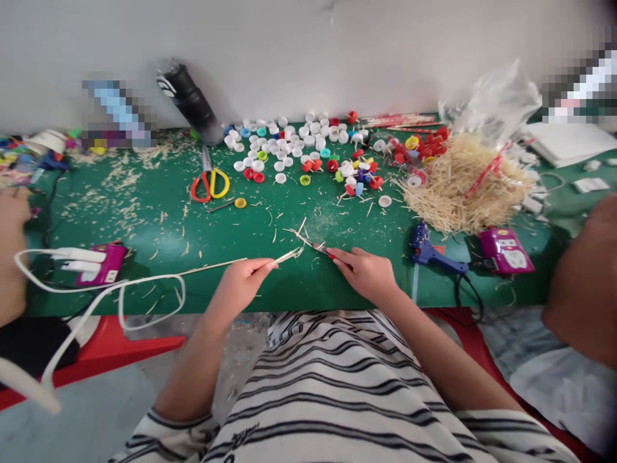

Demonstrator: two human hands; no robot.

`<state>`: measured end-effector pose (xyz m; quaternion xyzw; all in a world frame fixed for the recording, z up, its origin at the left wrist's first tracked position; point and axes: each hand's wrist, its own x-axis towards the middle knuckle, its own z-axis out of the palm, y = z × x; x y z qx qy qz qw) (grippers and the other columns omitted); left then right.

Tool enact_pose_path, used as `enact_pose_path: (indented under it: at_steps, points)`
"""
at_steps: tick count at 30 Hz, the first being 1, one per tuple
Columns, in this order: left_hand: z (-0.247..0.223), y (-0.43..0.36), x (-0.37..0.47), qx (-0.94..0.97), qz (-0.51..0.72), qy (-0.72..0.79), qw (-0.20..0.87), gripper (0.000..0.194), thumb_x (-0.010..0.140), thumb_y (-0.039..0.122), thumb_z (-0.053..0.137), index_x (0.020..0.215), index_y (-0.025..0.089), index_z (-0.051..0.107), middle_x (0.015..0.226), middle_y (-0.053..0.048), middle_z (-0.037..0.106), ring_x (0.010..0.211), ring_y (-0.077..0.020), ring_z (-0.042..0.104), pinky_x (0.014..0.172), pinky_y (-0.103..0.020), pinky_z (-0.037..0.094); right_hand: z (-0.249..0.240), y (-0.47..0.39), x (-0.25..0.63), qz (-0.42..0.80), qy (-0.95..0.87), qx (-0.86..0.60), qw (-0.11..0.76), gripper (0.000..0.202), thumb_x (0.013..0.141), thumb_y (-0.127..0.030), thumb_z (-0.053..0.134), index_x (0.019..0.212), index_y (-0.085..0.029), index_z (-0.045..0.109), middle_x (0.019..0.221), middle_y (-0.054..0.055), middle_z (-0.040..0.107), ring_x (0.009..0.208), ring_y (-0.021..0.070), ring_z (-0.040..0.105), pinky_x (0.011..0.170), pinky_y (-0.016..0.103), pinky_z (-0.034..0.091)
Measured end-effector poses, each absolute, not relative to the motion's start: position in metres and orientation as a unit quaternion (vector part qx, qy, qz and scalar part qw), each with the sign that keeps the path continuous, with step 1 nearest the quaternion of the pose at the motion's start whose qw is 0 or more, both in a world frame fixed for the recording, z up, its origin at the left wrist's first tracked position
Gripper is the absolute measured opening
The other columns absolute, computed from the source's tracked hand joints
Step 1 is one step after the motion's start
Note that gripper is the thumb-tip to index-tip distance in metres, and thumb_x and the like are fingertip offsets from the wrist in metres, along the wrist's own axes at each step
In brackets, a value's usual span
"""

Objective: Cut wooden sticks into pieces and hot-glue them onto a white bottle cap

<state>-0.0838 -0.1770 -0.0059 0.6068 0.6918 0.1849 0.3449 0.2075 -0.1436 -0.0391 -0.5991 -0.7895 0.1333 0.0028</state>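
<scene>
The green table (289,289) bears pale shavings across its surface, with a pile of thin straw-coloured sticks (467,186) towards its right side. Beyond the hands lies a spread of bottle caps (313,138), mostly white, with red, yellow, green and blue ones among them. Left of the caps, a black bottle (189,101) leans at a tilt; scissors (211,183) with red and yellow handles lie just in front of it. A blue glue gun (431,251) lies right of the person. The left hand (245,283) is closed, thumb and fingers clamped on a thin wooden stick (216,265); the stick's long part runs out leftward behind the grip, and its split, frayed end projects rightward past the fingertips. The right hand (364,273) is closed around the red handle of a small knife (321,247), its blade pointing left, near the frayed end. Loose slivers (299,233) lie just beyond the blade tip.
</scene>
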Motion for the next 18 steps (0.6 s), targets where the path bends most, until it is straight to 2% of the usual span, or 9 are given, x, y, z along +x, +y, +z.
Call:
enact_pose_path:
  at_steps: [3,6,8,11,13,15,18]
  points:
    - [-0.017,-0.165,-0.060,0.622,0.170,0.674,0.361,0.046,0.095,0.052,0.047,0.102,0.022,0.080,0.070,0.000,0.071,0.060,-0.0155,0.057,0.056,-0.025,0.037,-0.037,-0.144,0.212,0.165,-0.780,-0.602,0.040,0.041,0.105,-0.051,0.038,0.141,-0.051,0.058,0.092,-0.002,0.072,0.079,0.0147,0.066,0.055,0.025,0.032]
    - [-0.025,-0.149,-0.036,0.636,0.176,0.652,0.374,0.045,0.096,0.047,0.043,0.097,0.020,0.079,0.051,0.003,0.051,0.049,-0.0131,0.043,0.051,-0.026,0.027,-0.037,-0.141,0.220,0.248,-0.752,-0.604,0.093,0.040,0.104,-0.050,0.041,0.138,-0.048,0.062,0.104,-0.003,0.076,0.088,0.0161,0.068,0.064,0.024,0.042]
    - [-0.025,-0.140,-0.025,0.633,0.184,0.645,0.387,0.044,0.097,0.045,0.042,0.094,0.020,0.078,0.048,0.005,0.041,0.047,-0.0127,0.039,0.051,-0.027,0.024,-0.039,-0.137,0.227,0.319,-0.711,-0.613,0.132,0.041,0.103,-0.053,0.042,0.137,-0.045,0.064,0.106,-0.003,0.078,0.087,0.0182,0.069,0.068,0.026,0.046]
    - [-0.025,-0.131,-0.016,0.620,0.208,0.641,0.401,0.042,0.097,0.046,0.043,0.090,0.020,0.074,0.051,0.005,0.038,0.047,-0.0116,0.039,0.051,-0.026,0.024,-0.045,-0.131,0.235,0.405,-0.660,-0.602,0.193,0.047,0.099,-0.059,0.046,0.137,-0.039,0.066,0.096,0.000,0.079,0.078,0.0210,0.067,0.067,0.029,0.049]
    - [-0.028,-0.126,-0.012,0.606,0.244,0.634,0.413,0.040,0.097,0.046,0.044,0.090,0.019,0.072,0.054,0.005,0.039,0.048,-0.0103,0.038,0.052,-0.025,0.025,-0.049,-0.128,0.237,0.459,-0.637,-0.572,0.238,0.049,0.097,-0.059,0.051,0.136,-0.034,0.068,0.090,0.003,0.077,0.076,0.0212,0.065,0.066,0.030,0.048]
    - [-0.033,-0.121,-0.006,0.577,0.297,0.617,0.445,0.039,0.097,0.047,0.046,0.090,0.019,0.071,0.057,0.006,0.040,0.047,-0.0086,0.036,0.050,-0.025,0.025,-0.051,-0.127,0.236,0.529,-0.594,-0.540,0.276,0.052,0.095,-0.058,0.055,0.136,-0.028,0.069,0.079,0.003,0.072,0.067,0.0177,0.059,0.059,0.027,0.044]
    - [-0.044,-0.114,0.008,0.489,0.391,0.569,0.534,0.032,0.091,0.048,0.058,0.089,0.018,0.067,0.059,0.008,0.036,0.045,-0.0057,0.029,0.047,-0.023,0.021,-0.050,-0.128,0.232,0.655,-0.473,-0.503,0.307,0.060,0.093,-0.058,0.061,0.141,-0.022,0.064,0.061,-0.003,0.052,0.048,0.0091,0.039,0.044,0.021,0.028]
